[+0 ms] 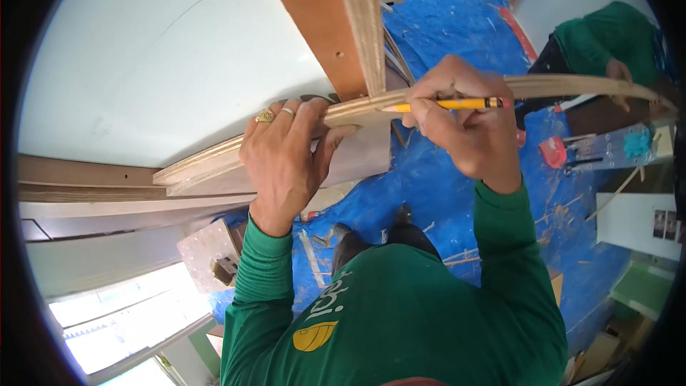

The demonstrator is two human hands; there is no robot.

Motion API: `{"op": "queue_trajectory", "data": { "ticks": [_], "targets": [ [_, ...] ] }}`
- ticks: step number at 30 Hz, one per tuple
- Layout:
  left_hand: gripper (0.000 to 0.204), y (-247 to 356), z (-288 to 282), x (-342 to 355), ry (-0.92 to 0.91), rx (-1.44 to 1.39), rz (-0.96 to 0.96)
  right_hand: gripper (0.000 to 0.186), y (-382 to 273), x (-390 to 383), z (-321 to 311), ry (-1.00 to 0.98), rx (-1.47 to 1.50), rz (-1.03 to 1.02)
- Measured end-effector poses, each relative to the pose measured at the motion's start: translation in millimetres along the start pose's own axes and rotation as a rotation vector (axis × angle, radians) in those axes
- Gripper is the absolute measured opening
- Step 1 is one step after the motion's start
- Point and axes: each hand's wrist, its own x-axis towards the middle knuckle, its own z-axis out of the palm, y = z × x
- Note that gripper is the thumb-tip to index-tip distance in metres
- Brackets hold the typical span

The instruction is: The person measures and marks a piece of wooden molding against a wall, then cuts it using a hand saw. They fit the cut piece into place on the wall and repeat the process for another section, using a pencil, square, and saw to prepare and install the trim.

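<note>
While the left hand (286,150) clamps the plywood strip (236,157), right fingers (446,118) pinch a pencil (446,105) (yellow)

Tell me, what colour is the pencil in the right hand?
Yellow, with a dark band near its end; the head view shows the pencil in the right hand.

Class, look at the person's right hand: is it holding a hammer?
No. The right hand grips a yellow pencil, its tip laid against the long plywood strip, which the left hand steadies.
</note>
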Motion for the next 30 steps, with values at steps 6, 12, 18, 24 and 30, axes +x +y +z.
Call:
{"op": "queue_trajectory", "data": {
  "ticks": [6, 12, 18, 24, 30],
  "targets": [
    [0.044, -5, 7, -6, -0.059, -0.043, 0.065, 0.015, 25, -101, 32, 0.130, 0.206, -0.009],
    [0.040, -45, 6, 3, -0.319, -0.332, 0.142, 0.029, 110, -341, 164, 0.350, -0.341, 0.778],
    [0.044, -11, -49, 5, -0.269, -0.100, 0.261, 0.034, 83, -512, 316, 0.831, -0.087, 1.269],
    [0.043, 41, -92, -32, -0.316, -0.266, 0.266, 0.034, 53, -555, 404, 1.122, -0.134, 1.295],
    [0.040, 50, -68, -118, -0.444, -0.437, 0.276, 0.032, 50, -552, 416, 1.207, -0.243, 1.277]
  ]
}}
